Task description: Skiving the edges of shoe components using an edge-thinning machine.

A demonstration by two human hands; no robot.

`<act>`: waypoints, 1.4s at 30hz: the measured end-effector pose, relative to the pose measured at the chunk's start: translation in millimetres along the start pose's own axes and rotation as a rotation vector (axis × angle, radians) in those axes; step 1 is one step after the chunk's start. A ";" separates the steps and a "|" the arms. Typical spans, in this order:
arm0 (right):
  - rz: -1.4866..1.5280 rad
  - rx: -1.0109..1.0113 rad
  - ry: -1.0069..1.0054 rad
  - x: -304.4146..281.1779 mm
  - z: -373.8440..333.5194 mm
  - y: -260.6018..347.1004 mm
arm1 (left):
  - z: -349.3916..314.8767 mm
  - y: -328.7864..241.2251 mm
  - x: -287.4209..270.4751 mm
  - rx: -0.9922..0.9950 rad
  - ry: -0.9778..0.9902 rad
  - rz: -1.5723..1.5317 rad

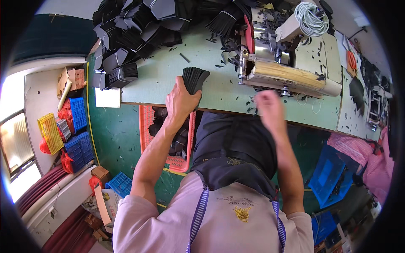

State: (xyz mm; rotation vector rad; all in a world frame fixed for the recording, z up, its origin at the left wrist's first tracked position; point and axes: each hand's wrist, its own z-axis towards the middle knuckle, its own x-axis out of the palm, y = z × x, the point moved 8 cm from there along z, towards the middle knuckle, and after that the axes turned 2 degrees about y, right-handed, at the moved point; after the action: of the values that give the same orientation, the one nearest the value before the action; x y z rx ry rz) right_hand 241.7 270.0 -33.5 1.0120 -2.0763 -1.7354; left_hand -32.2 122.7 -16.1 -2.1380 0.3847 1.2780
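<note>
I see my left hand (180, 101) fingers clamped on the black fabric stack (195, 79), long axis pointing away; right hand (270, 110) blurred, fingers' opening indeterminate, nearer the sewing machine (291, 63).

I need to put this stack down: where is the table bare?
Bare green tabletop lies between the bundled black pieces and the stack in the left hand, and beside the blurred right hand near the front edge. The top edge's black pile and the sewing machine crowd the rest.
</note>
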 end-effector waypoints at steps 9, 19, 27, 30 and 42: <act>0.319 0.359 0.334 169.6 65.6 -2.9 | 0.8 -0.9 -2.1 0.018 0.188 -0.115; 0.454 0.390 0.393 174.5 58.1 7.5 | 10.9 30.0 23.7 -0.094 0.451 -0.988; -0.154 -0.005 0.046 139.6 84.8 19.6 | 2.8 76.7 49.7 -0.338 0.427 -1.736; -0.623 -0.409 -0.254 123.2 75.5 65.1 | -2.6 82.0 48.4 -0.376 0.379 -1.925; -0.234 -0.190 0.141 206.7 57.9 73.9 | -14.9 83.4 42.6 -0.344 0.383 -2.118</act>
State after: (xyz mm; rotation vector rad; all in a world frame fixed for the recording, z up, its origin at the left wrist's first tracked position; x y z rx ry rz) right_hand 31.6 184.3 -27.6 1.3184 -1.7280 -1.8671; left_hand -45.1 51.5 -77.3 -1.5448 -1.6245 -0.3646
